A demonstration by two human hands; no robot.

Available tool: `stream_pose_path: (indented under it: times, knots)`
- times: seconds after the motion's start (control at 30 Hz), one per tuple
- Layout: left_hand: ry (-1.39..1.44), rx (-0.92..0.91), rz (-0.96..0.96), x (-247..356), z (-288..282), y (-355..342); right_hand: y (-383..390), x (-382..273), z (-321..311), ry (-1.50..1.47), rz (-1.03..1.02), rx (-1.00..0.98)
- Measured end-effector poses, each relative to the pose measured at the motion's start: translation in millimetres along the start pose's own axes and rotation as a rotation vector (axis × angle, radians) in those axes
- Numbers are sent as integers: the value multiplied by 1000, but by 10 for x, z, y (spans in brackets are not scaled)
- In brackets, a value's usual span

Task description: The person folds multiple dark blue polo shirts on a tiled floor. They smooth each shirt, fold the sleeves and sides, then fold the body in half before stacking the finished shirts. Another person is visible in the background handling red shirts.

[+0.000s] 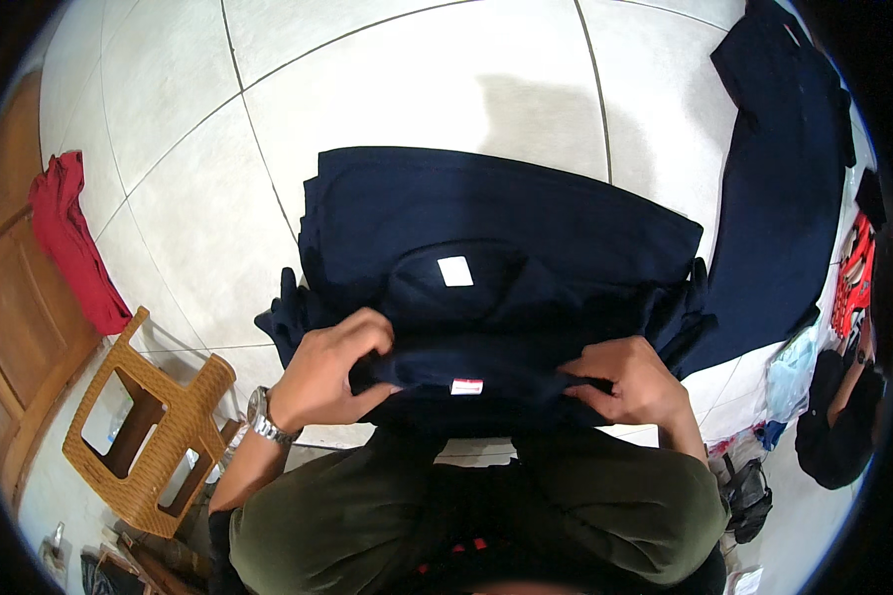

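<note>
My left hand (329, 369), with a steel watch on its wrist, pinches the left part of a dark navy shirt (496, 409) just in front of my knees. The right part of this shirt is pinched by my right hand (625, 379), thumb and fingers closed on the cloth. A small white label with a red edge (466, 387) shows between the hands. Beyond it on the floor lies a stack of folded navy shirts (526, 198); the top one has a round neckline and a white label (455, 271). The dark cloth makes single layers hard to separate.
Pale floor tiles (387, 99) surround the stack. To the right lies another navy garment (779, 198). On the left are a tipped brown woven-pattern plastic stool (149, 476), a red cloth (69, 243) and a wooden door (30, 347). Another person's dark sleeve (829, 436) shows far right.
</note>
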State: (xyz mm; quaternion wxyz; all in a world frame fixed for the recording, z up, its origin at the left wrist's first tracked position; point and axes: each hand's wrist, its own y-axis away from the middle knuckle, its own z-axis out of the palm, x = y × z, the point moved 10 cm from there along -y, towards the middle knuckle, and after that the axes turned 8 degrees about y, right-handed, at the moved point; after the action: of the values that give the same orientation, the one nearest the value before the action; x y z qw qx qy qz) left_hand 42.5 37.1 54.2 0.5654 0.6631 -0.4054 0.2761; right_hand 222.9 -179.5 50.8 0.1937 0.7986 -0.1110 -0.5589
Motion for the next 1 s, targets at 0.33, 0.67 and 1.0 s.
stream_pose_path:
  times: [0.33, 0.67, 1.0]
  knots:
    - [-98, -55, -139, -274, 357, -415, -436, 179, 188, 105, 148, -118]
    - [-77, -256, -64, -359, 501, -521, -435, 222, 231, 65, 150, -155]
    - [-99, -239, -97, -363, 461, -527, -417, 208, 201, 80, 120, -142]
